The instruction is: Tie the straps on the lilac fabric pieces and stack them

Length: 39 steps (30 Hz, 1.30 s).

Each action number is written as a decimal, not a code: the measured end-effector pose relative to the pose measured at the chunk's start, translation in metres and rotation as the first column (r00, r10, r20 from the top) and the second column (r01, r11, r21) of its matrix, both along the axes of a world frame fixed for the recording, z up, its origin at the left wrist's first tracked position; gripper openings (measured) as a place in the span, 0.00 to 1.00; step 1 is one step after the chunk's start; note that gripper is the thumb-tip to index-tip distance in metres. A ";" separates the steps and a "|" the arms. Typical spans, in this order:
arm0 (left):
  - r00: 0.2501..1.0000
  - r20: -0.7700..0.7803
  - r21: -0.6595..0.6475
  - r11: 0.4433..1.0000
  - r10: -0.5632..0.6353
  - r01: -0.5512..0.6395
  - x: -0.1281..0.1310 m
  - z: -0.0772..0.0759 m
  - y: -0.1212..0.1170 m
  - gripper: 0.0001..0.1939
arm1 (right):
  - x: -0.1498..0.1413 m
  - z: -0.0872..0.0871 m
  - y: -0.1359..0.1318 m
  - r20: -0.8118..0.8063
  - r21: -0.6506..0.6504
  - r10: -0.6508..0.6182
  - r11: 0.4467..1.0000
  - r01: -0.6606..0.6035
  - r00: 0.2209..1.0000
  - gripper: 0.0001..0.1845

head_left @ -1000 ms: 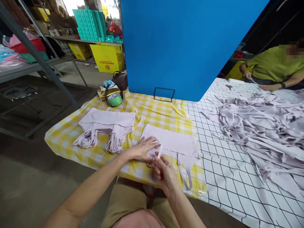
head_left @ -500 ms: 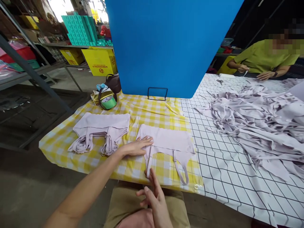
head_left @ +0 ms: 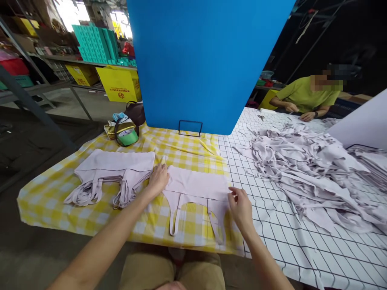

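A pale lilac camisole (head_left: 196, 183) lies flat on the yellow checked cloth, its straps pointing toward me. My left hand (head_left: 159, 180) is at its upper left edge, fingers bent and closed on the fabric. At the right edge, my right hand (head_left: 241, 205) has thumb and fingertips drawn together on the side seam. To the left rests a neat stack of matching camisoles (head_left: 117, 161), straps gathered in loops at the near side.
A tall blue board (head_left: 193, 64) in a black wire stand (head_left: 190, 128) rises behind the camisole. Loose lilac pieces (head_left: 296, 161) heap on the white grid cloth (head_left: 272, 217). A green tape roll (head_left: 128, 137) sits back left. A co-worker (head_left: 308, 96) sits far right.
My left hand has moved from the camisole's front to its left edge. My right hand has risen from near my lap to the right edge. The view has turned rightward.
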<state>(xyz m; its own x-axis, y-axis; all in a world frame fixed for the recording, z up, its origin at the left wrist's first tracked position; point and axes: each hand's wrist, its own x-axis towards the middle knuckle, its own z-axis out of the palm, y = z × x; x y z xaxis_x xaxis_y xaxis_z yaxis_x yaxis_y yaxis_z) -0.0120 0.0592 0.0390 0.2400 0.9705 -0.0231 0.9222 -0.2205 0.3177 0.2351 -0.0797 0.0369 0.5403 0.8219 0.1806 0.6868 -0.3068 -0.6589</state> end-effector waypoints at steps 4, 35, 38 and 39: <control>0.994 -0.064 -0.061 0.994 0.089 -0.093 0.008 -0.003 0.020 0.15 | 0.038 -0.010 0.053 0.073 -0.066 -0.082 0.994 0.087 0.994 0.07; 0.498 0.792 -0.481 0.863 0.353 0.155 -0.004 0.000 0.039 0.22 | 0.036 0.017 0.068 -0.103 -0.185 -0.004 0.983 -0.016 0.995 0.09; 0.530 0.795 -0.417 0.900 0.294 0.126 0.000 -0.013 0.041 0.20 | 0.035 0.008 0.070 -0.008 -0.202 -0.017 0.979 0.015 1.000 0.23; 0.557 0.782 -0.390 0.916 0.279 0.089 0.000 -0.017 0.043 0.20 | 0.035 0.006 0.071 0.022 -0.213 -0.013 0.977 0.017 1.000 0.25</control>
